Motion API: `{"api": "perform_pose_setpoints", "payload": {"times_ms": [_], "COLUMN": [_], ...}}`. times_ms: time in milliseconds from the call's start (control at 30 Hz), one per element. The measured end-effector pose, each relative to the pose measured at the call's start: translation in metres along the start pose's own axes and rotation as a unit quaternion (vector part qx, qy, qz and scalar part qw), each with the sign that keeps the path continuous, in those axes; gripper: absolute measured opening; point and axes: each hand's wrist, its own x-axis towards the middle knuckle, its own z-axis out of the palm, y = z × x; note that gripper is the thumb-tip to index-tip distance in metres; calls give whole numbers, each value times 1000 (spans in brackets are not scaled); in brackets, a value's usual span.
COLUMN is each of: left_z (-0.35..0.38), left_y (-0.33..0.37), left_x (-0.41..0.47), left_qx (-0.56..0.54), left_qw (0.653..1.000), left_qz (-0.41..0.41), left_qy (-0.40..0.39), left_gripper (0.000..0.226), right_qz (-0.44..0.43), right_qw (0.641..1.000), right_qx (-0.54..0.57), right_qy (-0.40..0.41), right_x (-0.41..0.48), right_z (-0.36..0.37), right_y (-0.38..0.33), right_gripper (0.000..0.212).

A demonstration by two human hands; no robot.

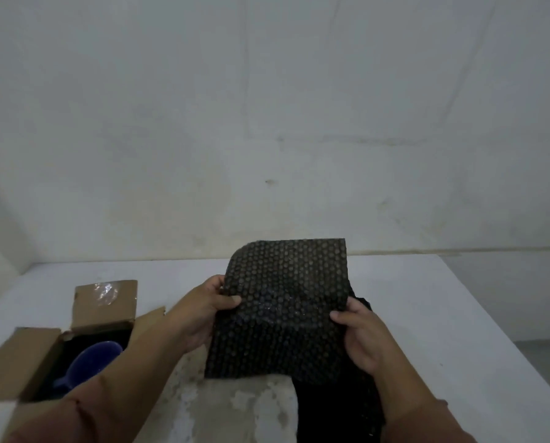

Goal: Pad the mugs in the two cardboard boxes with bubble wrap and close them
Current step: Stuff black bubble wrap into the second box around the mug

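Fingers (215, 283) of both hands curled round the side edges of a black, dimpled sheet of bubble wrap (283, 311), thumbs pressed on its near face, other fingertips hidden behind it. Left hand (203, 311) pinching the left edge, right hand (359, 337) pinching the right edge at about the same height. Held up off the table, between the two grips, long axis running from the near, lower edge up and away to the far, curled-over top edge. Bowed slightly across the middle, so likely soft and floppy once one grip lets go. Left of and below the left fingers, well apart from the sheet: an open brown cardboard box (18, 362), flaps standing up, with a round blue ceramic mug (91, 359) inside, handle pointing toward the near left corner. Dark around the mug; cannot tell whether padding already lies there. Left forearm passing over the box's right flap, so clearly the nearer arm. Judged next: carry the sheet leftward and down, toward the mug. Below the right fingers, a dark heap of more black bubble wrap (331, 410) on the white, stained table (443, 298). Only one box in view. Beyond, a plain pale wall (267, 107).
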Motion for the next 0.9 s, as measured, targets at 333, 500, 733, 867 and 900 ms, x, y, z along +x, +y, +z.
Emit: {"api": "perform_pose_setpoints", "payload": {"times_ms": [333,500,733,867,900], "left_z": [-85,-125,-109,-132,-139], "left_y": [16,35,54,56,56], "left_x": [-30,-42,-44,-43,-43], "left_qx": [43,68,287,179,137], "left_qw": [993,985,942,977,985], "left_qz": [99,74,24,59,58], "left_qy": [-53,-140,-175,-99,-86], "left_gripper": [37,34,20,11,13], "right_qz": [-68,-91,-180,-107,-64], "right_qw": [965,958,874,954,967], "right_qx": [-239,-250,-408,-258,-213], "right_qy": [-84,-104,-192,-109,-124], "right_x": [-10,-19,-11,1,1], "right_z": [66,109,195,204,203], "right_y": [-42,-44,-26,-9,-1], "right_gripper": [31,13,43,59,64]}}
